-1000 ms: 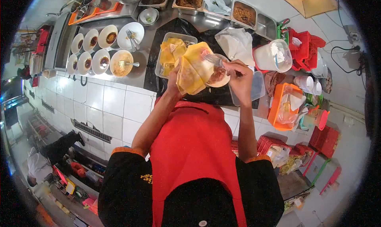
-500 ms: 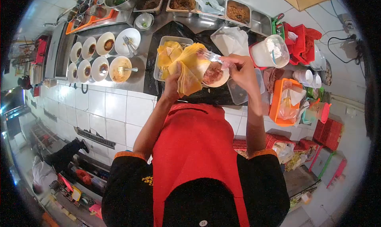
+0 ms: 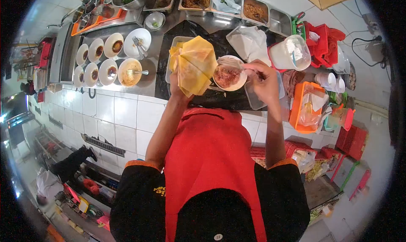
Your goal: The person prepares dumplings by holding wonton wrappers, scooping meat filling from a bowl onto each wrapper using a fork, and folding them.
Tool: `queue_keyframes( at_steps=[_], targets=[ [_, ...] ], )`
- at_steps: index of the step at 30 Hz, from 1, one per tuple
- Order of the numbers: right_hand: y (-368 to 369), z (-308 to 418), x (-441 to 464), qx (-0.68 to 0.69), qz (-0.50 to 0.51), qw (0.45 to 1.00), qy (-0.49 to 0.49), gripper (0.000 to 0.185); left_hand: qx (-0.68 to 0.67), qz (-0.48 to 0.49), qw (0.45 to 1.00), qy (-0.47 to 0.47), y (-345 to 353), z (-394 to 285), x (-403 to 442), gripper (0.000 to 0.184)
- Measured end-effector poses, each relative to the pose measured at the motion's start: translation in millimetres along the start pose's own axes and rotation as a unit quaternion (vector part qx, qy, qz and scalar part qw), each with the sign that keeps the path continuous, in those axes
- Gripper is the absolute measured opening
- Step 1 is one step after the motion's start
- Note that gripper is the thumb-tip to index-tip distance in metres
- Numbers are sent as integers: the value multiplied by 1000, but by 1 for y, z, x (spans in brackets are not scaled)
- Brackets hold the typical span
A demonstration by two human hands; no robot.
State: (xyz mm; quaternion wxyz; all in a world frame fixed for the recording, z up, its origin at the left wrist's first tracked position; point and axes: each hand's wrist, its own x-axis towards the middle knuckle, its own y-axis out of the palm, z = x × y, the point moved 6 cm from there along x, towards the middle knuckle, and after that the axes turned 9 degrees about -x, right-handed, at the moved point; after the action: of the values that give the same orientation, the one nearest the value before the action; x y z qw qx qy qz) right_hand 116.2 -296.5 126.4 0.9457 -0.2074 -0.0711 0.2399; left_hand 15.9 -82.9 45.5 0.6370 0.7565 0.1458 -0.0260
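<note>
Yellow dough wrappers [image 3: 196,68] fan out in a stack over my left hand [image 3: 176,86], whose fingers are mostly hidden beneath them. My right hand [image 3: 263,79] grips a metal fork [image 3: 230,63] by its handle. The fork's tines are over a white bowl [image 3: 234,88] of pinkish minced filling [image 3: 226,76], just right of the wrappers. Behind the wrappers is a clear plastic container [image 3: 179,40], largely covered from view. A clear lid [image 3: 253,99] lies partly under my right wrist.
Sauce bowls [image 3: 114,45] and a plate with forks [image 3: 137,44] stand at left. Metal food trays [image 3: 255,10] line the back. At right are a tub of white powder [image 3: 289,53] and an orange basket [image 3: 299,106]. A person [image 3: 63,166] is at lower left.
The fork has moved from the wrappers to over the filling bowl. My left hand has turned the wrapper stack, which now spreads wider and flatter.
</note>
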Motion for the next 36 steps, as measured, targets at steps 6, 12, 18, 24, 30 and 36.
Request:
queue_keyframes(
  at_steps=[6, 12, 18, 24, 30, 36],
  targets=[
    [26, 2, 3, 54, 48, 997, -12, 25, 158, -98, 975, -121, -12, 40, -6, 56],
    [60, 22, -14, -97, 12, 981, -167, 18, 96, -125, 987, -25, -75, 45, 18, 49],
    [47, -33, -21, 24, 106, 993, -43, 37, 76, -36, 996, 5, -56, -8, 13, 55],
    [49, -148, -25, -376, 116, 915, 91, 28, 5, -10, 1000, 3, -66, -37, 13, 53],
    [49, -138, -15, -482, 129, 862, 91, 12, 10, -7, 1000, -10, -67, -35, 12, 53],
    [53, -137, -7, -542, 161, 824, 35, 13, 23, -61, 998, -1, -74, -34, 11, 53]
  ],
)
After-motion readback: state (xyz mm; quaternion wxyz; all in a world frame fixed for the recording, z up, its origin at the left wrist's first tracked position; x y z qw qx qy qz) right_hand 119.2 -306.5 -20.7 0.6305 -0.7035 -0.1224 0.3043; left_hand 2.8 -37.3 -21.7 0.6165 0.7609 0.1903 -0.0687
